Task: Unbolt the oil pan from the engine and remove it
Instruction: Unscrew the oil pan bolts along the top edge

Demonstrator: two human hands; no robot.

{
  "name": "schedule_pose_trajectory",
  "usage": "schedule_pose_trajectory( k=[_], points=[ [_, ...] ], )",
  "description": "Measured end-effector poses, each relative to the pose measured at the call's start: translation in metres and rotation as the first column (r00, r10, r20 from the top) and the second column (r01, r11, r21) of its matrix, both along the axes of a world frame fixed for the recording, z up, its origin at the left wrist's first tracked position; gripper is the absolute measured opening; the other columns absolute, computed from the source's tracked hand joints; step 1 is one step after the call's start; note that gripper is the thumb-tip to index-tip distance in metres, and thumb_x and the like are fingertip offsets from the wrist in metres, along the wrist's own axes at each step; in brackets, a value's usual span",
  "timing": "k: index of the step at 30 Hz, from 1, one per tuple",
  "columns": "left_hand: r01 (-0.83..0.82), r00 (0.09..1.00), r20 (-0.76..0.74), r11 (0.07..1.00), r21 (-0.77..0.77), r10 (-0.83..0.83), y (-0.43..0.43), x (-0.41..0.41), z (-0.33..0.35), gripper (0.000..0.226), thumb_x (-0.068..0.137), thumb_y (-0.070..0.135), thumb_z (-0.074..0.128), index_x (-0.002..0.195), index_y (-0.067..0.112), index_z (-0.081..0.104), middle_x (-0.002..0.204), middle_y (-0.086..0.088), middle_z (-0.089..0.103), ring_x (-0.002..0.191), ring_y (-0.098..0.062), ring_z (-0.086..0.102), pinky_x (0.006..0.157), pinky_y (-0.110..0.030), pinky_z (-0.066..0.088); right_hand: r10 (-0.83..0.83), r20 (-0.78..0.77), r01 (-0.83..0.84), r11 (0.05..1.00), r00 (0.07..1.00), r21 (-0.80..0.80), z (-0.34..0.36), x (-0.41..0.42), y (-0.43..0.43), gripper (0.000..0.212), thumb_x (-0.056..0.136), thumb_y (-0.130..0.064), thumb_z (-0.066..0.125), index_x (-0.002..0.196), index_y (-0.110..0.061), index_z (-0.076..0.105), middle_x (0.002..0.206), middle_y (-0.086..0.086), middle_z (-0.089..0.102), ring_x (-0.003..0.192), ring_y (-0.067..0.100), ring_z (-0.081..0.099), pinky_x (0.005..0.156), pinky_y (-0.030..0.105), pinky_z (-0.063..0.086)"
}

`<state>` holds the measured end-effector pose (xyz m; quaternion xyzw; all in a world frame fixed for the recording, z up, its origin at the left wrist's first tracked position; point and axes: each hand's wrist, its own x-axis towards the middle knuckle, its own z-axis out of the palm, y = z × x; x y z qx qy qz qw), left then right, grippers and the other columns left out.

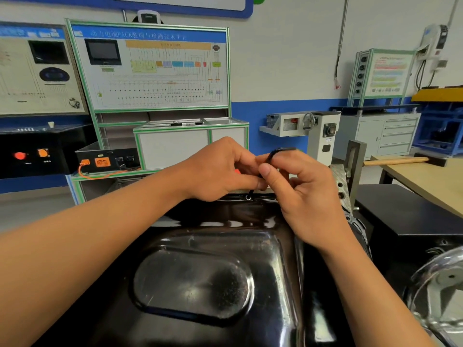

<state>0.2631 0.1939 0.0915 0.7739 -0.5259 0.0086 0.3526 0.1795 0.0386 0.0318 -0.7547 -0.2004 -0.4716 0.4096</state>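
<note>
A glossy black oil pan [200, 284] fills the lower middle of the head view, its raised oval bulge facing me. Both hands meet over the pan's far rim. A thin black L-shaped hex key [273, 156] stands upright between them, its lower tip in a bolt [248, 197] on the far flange. My left hand [220, 169] pinches the key's lower shaft. My right hand [298, 186] grips the upper part, the bent short arm sticking out above the fingers. The middle of the key is hidden by fingers.
Part of the grey metal engine block [340, 189] shows at the right of the pan. A wooden table [426, 181] with a hammer [400, 161] lies to the right. A chrome handwheel [436, 284] sits at bottom right. Training panels [150, 68] stand behind.
</note>
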Motion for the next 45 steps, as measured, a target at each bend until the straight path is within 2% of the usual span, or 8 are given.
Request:
schedule_pose_trajectory(
  k=[7, 12, 14, 17, 28, 34, 40, 45],
  points=[
    [-0.068, 0.992, 0.106, 0.997, -0.031, 0.071, -0.008, -0.005, -0.002, 0.02, 0.08, 0.016, 0.081, 0.078, -0.001, 0.071, 0.078, -0.027, 0.065, 0.07, -0.027, 0.057, 0.074, -0.048, 0.05, 0.012, 0.018, -0.014, 0.995, 1.0, 0.099, -0.001, 0.002, 0.002, 0.01, 0.086, -0.017, 0.076, 0.085, -0.026, 0.076, 0.074, 0.006, 0.063, 0.068, 0.026, 0.053, 0.059, 0.042, 0.045],
    [0.034, 0.999, 0.007, 0.999, 0.017, -0.034, -0.002, -0.002, 0.0, 0.003, 0.084, 0.02, 0.078, 0.085, 0.023, 0.077, 0.077, -0.005, 0.072, 0.072, -0.004, 0.056, 0.07, -0.031, 0.048, 0.016, -0.002, -0.016, 0.996, 1.0, 0.09, -0.003, 0.003, 0.0, 0.01, 0.093, -0.015, 0.067, 0.088, -0.014, 0.076, 0.081, 0.011, 0.068, 0.079, 0.03, 0.064, 0.066, 0.048, 0.051],
    [0.068, 0.997, -0.029, 0.997, 0.034, -0.067, 0.001, 0.0, 0.001, 0.015, 0.088, 0.019, 0.073, 0.094, 0.031, 0.078, 0.084, 0.003, 0.077, 0.076, 0.001, 0.06, 0.07, -0.019, 0.049, 0.015, -0.01, -0.015, 0.999, 1.0, 0.038, -0.002, 0.002, 0.0, 0.012, 0.098, -0.014, 0.062, 0.095, -0.018, 0.073, 0.088, 0.004, 0.07, 0.087, 0.018, 0.067, 0.075, 0.04, 0.054],
    [-0.003, 0.999, 0.038, 1.0, 0.001, 0.003, -0.002, -0.001, 0.0, 0.01, 0.086, 0.018, 0.075, 0.095, 0.016, 0.08, 0.086, -0.013, 0.075, 0.075, -0.02, 0.064, 0.079, -0.041, 0.051, -0.003, -0.009, 0.003, 1.0, 1.0, 0.002, -0.001, 0.002, 0.0, 0.016, 0.1, -0.012, 0.058, 0.101, -0.022, 0.07, 0.096, -0.005, 0.069, 0.097, 0.004, 0.065, 0.082, 0.015, 0.048],
    [-0.024, 0.991, 0.128, 0.999, -0.026, 0.027, -0.008, -0.004, -0.001, 0.014, 0.08, 0.021, 0.081, 0.078, 0.011, 0.072, 0.061, 0.012, 0.056, 0.059, -0.003, 0.045, 0.06, -0.022, 0.04, -0.001, 0.038, -0.005, 0.988, 0.999, 0.152, -0.009, 0.004, 0.001, 0.009, 0.092, -0.015, 0.071, 0.086, -0.014, 0.078, 0.077, 0.019, 0.067, 0.073, 0.036, 0.062, 0.066, 0.051, 0.049],
    [0.068, 0.994, 0.08, 0.997, 0.035, -0.071, 0.002, -0.005, 0.003, 0.018, 0.091, 0.008, 0.068, 0.105, 0.015, 0.076, 0.069, 0.026, 0.069, 0.06, 0.015, 0.057, 0.066, 0.0, 0.041, 0.032, 0.009, -0.032, 0.999, 0.999, 0.02, -0.004, 0.002, 0.0, 0.019, 0.099, -0.012, 0.056, 0.091, -0.023, 0.069, 0.093, -0.01, 0.07, 0.106, 0.007, 0.067, 0.088, 0.022, 0.052],
    [-0.022, 0.991, 0.129, 0.998, -0.053, 0.029, -0.005, -0.009, 0.003, 0.022, 0.081, 0.011, 0.08, 0.067, 0.017, 0.064, 0.064, 0.002, 0.057, 0.062, -0.009, 0.048, 0.064, -0.029, 0.042, 0.003, 0.052, -0.008, 0.996, 0.999, 0.093, -0.004, 0.003, 0.002, 0.009, 0.092, -0.016, 0.071, 0.099, -0.017, 0.077, 0.073, 0.015, 0.063, 0.068, 0.031, 0.056, 0.062, 0.046, 0.045],
    [0.0, 0.993, 0.12, 1.0, -0.016, 0.002, -0.006, -0.009, 0.001, 0.027, 0.081, 0.015, 0.08, 0.066, 0.027, 0.061, 0.054, 0.018, 0.052, 0.051, 0.0, 0.043, 0.054, -0.013, 0.035, -0.028, 0.096, 0.016, 0.992, 0.995, 0.124, -0.007, 0.004, 0.0, 0.01, 0.09, -0.014, 0.074, 0.08, -0.01, 0.076, 0.068, 0.017, 0.063, 0.062, 0.032, 0.055, 0.057, 0.046, 0.043]
  ],
)
